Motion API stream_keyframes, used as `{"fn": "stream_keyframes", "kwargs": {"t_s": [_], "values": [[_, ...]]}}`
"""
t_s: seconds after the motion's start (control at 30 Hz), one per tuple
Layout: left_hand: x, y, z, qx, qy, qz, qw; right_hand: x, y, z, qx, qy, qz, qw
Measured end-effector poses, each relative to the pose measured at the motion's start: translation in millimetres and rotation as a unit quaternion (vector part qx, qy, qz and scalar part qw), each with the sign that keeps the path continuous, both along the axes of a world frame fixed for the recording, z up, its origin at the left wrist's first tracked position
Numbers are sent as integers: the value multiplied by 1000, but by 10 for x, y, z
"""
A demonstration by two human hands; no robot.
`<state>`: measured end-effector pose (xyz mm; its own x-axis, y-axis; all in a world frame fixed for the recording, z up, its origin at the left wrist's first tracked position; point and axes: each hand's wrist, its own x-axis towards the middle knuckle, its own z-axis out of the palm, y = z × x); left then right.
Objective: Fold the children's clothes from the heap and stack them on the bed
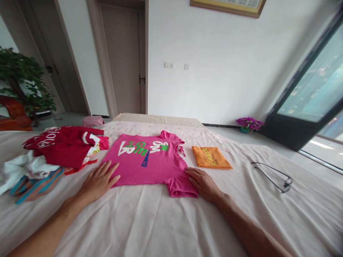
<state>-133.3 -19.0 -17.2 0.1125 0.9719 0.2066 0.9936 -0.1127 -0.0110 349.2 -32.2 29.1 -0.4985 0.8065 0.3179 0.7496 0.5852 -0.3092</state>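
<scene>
A pink T-shirt (158,169) with white, green and blue print lies spread on the sheet, its neck toward the right and its hem toward the left. My left hand (98,180) rests flat at the shirt's lower left hem corner, fingers stretched out. On the other side, my right hand (202,180) lies with extended fingers on the shoulder edge beside the near sleeve. Neither hand grips the cloth. Just right of the shirt is an orange folded garment (213,158) with yellow lettering.
A heap of clothes (61,146), red on top, lies at the left. Eyeglasses (278,178) sit at the right on the wrinkled pale sheet (139,221). Beyond the bed are a pink stool (93,121), purple flowers (249,123) and a leafy plant (21,78).
</scene>
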Motion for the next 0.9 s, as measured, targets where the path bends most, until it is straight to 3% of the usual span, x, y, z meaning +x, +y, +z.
{"fn": "stream_keyframes", "kwargs": {"t_s": [0.2,0.33,0.5,0.6,0.9], "values": [[-231,-43,14,-24,-38,-75,996,39,-21,41,11,65,36,997],[-445,-164,97,-3,-85,-137,987,90,-2,170,-74,77,94,990],[-729,-287,171,1,-111,-143,983,171,-35,411,-163,40,172,971],[-829,-305,162,-8,-118,-151,981,144,-68,442,-163,24,157,974],[-830,-304,118,25,-152,-115,981,42,-13,223,-82,50,93,991]]}}
